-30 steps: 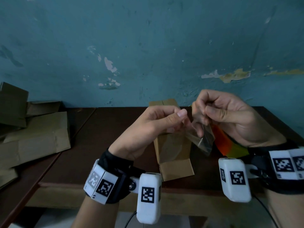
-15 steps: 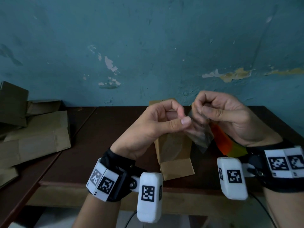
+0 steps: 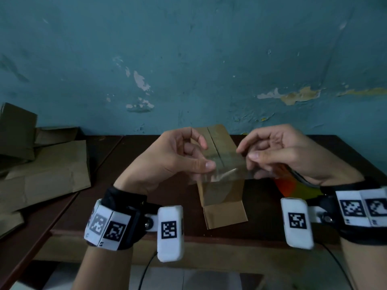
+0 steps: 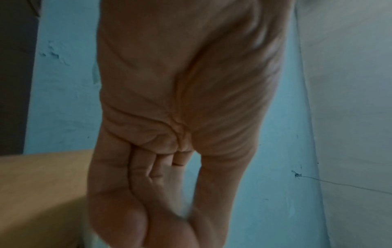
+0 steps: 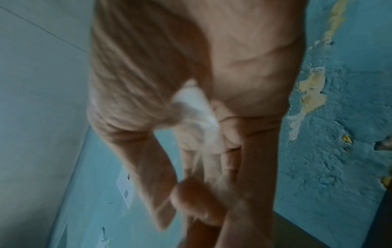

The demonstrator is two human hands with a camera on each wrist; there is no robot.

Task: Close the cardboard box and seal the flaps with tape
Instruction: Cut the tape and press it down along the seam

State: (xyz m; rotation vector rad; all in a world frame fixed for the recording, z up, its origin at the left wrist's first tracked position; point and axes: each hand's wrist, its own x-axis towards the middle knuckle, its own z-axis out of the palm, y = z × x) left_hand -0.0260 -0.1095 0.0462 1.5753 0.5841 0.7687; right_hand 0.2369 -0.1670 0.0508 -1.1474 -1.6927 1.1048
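A small brown cardboard box point(image 3: 222, 206) stands on the dark wooden table point(image 3: 117, 197), its top flaps folded shut with a seam down the middle. Above it I hold a strip of clear tape point(image 3: 227, 166) stretched flat between both hands. My left hand point(image 3: 206, 162) pinches the strip's left end between thumb and fingers. My right hand point(image 3: 250, 158) pinches the right end. In the left wrist view my left hand point(image 4: 169, 209) shows curled fingers meeting the thumb. The right wrist view is blurred; my right hand point(image 5: 201, 193) shows pinching fingers there, with pale tape point(image 5: 197, 107) against the palm.
Flattened cardboard pieces point(image 3: 41, 164) lie stacked at the left on the table. An orange and yellow-green object point(image 3: 293, 187) sits partly hidden under my right wrist. A peeling blue wall point(image 3: 188, 59) rises just behind the table.
The hands have moved apart, and the crumpled tape piece is now stretched flat between them over the box top.
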